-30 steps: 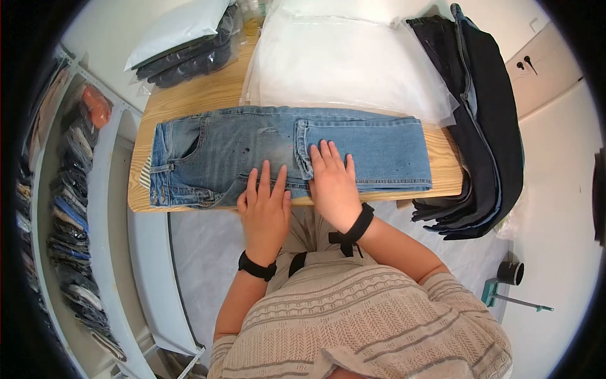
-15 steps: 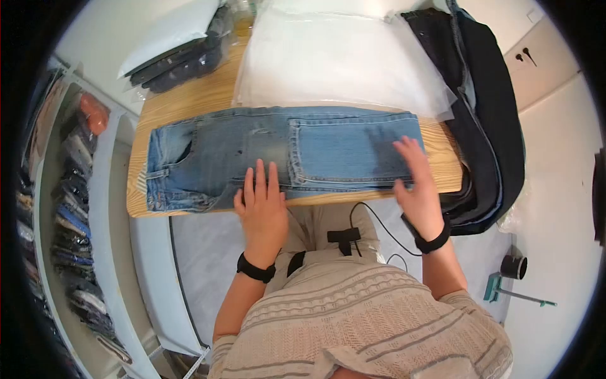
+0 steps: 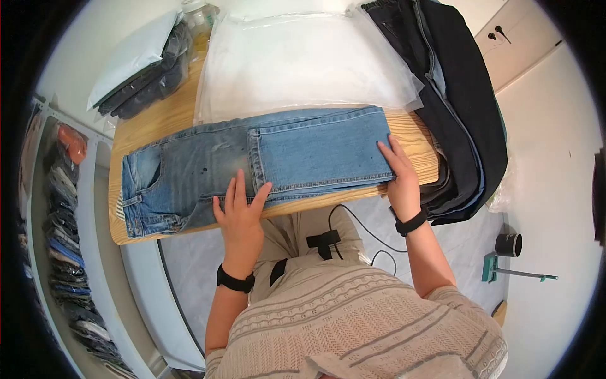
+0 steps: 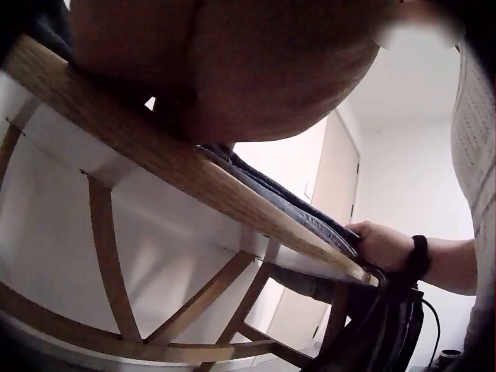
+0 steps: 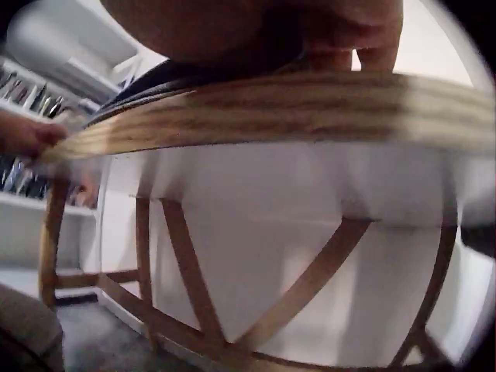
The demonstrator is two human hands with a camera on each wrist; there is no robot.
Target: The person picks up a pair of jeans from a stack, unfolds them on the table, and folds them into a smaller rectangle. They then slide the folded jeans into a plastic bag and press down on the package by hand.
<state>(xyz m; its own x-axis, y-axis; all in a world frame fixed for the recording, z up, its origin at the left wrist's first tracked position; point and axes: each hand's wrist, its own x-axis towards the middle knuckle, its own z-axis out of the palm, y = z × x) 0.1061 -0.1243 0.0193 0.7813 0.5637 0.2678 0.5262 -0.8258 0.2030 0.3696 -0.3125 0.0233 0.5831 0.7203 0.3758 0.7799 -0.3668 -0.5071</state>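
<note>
A pair of blue jeans (image 3: pixel 322 155) lies folded lengthwise along the table's front, waistband to the left. One leg end is folded back over the middle, its hem showing. My left hand (image 3: pixel 241 221) rests on the jeans' near edge beside that hem, fingers spread. At the folded right end, my right hand (image 3: pixel 403 183) touches the jeans with its fingers extended along the edge. In the left wrist view the right hand (image 4: pixel 384 246) is beside the layered denim at the table edge. The undersides of both hands are hidden in the head view.
Clear plastic bags (image 3: pixel 303 57) lie behind the jeans on the wooden table (image 3: pixel 413 142). Dark trousers (image 3: pixel 467 82) hang over its right side. Bagged garments (image 3: pixel 142 82) and a jar (image 3: pixel 201 19) stand back left. A shelf of packed clothes (image 3: pixel 66 227) is at left.
My right hand left the hem in the middle and moved right to the folded end of the jeans. My left hand stayed at the near edge, its thumb now spread wider. The view has shifted.
</note>
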